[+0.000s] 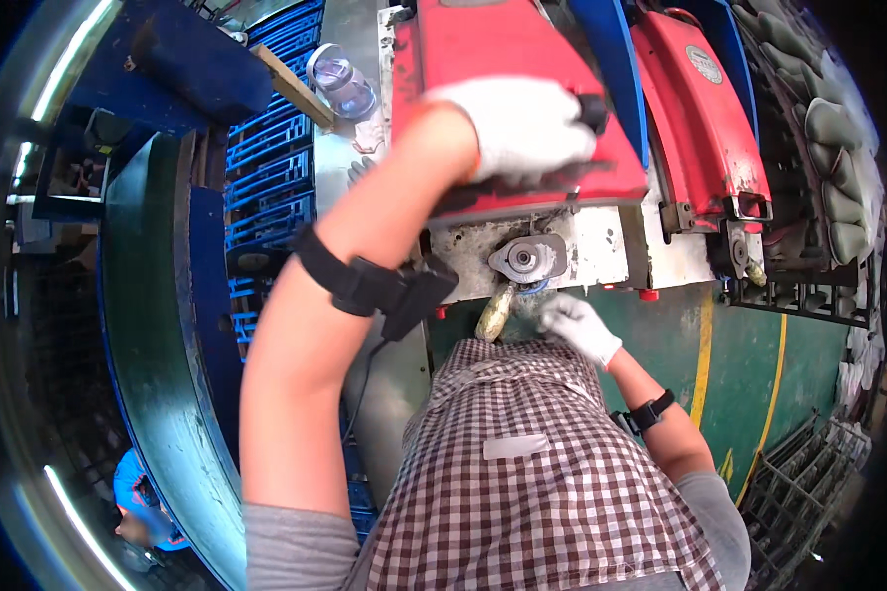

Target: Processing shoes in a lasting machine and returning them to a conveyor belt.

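My left hand (527, 128), in a white glove and smeared by motion, is closed at the lower part of a red machine cover (493, 44). A black handle (592, 113) pokes out beyond its fingers, which hide the rest of it. In front of the cover, a grey metal fitting with a round hub (527, 259) sits on the worn machine bed (596, 241). From below it a tape-wrapped lever (495, 313) sticks out towards me. Just right of this lever, my gloved right hand (579, 328) has curled fingers; what they may hold cannot be made out.
A second red machine (700, 108) stands at the right, beside racks of grey moulded pieces (833, 128). A clear plastic jar (343, 84) stands at the back left. Blue racks (266, 187) and a green conveyor belt (153, 295) run along the left. Another person (146, 502) is at the lower left.
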The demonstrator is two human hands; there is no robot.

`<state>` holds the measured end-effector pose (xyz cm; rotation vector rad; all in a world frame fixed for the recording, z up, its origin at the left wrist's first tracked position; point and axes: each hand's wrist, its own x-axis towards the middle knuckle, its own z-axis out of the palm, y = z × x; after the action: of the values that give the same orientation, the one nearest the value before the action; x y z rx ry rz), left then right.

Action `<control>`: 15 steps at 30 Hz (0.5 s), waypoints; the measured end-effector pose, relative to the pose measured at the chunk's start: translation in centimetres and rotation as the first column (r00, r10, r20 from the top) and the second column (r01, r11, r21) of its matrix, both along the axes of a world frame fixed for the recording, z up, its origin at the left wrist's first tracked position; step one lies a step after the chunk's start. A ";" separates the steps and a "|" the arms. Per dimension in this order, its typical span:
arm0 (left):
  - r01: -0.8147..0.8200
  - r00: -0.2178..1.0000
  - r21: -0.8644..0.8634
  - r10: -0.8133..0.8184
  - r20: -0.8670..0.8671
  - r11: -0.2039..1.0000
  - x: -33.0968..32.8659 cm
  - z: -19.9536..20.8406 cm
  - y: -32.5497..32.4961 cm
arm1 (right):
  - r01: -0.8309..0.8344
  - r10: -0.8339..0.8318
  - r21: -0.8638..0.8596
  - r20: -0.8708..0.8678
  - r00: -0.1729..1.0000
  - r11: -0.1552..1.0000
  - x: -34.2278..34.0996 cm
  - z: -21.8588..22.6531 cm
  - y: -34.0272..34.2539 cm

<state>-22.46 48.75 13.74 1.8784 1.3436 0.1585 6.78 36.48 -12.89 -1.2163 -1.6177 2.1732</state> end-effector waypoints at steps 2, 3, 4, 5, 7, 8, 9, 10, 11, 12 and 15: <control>0.047 0.991 0.202 -0.019 -0.135 0.978 0.8 -3.9 -1.6 | -0.123 0.113 -0.225 -0.058 0.992 0.967 -2.6 1.7 0.5; 0.094 0.975 0.377 -0.010 -0.220 0.921 0.7 -7.7 -2.4 | -0.195 0.179 -0.272 -0.081 0.981 0.942 -3.9 2.2 0.7; 0.085 0.982 0.376 -0.013 -0.189 0.923 1.2 -8.9 -3.1 | -0.191 0.144 -0.358 -0.153 0.978 0.914 -4.4 0.7 0.7; 0.026 0.966 0.263 0.044 -0.255 0.964 1.8 -9.0 -4.1 | -0.200 0.151 -0.356 -0.160 0.975 0.913 -5.4 0.9 0.7; -0.056 0.959 0.222 0.115 -0.260 0.973 2.4 -11.3 -4.9 | -0.290 0.050 -0.544 -0.413 0.909 0.787 -7.6 1.5 0.4; -0.060 0.958 0.221 0.118 -0.260 0.973 2.6 -11.7 -5.1 | -0.299 -0.009 -0.624 -0.440 0.898 0.722 -8.4 1.4 0.2; -0.073 0.953 0.235 0.137 -0.270 0.969 2.7 -12.1 -5.2 | -0.301 -0.006 -0.625 -0.440 0.898 0.720 -9.0 1.4 0.1; -0.086 0.947 0.249 0.156 -0.280 0.965 2.9 -12.5 -5.2 | -0.290 -0.108 -0.687 -0.474 0.874 0.666 -9.5 1.5 0.1; -0.091 0.948 0.244 0.159 -0.275 0.966 3.0 -12.4 -5.2 | -0.282 -0.213 -0.748 -0.490 0.845 0.601 -9.6 1.7 -0.2; -0.082 0.948 0.249 0.153 -0.278 0.965 3.1 -12.2 -5.0 | -0.260 -0.250 -0.778 -0.467 0.848 0.572 -9.7 2.0 0.0; -0.072 0.951 0.232 0.137 -0.278 0.970 3.6 -12.2 -5.1 | -0.307 -0.138 -0.736 -0.476 0.869 0.604 -8.4 2.2 0.1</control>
<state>-18.90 43.70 1.55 2.0747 1.6876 0.0877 -1.61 36.63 -10.65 -0.5638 -0.4484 3.0702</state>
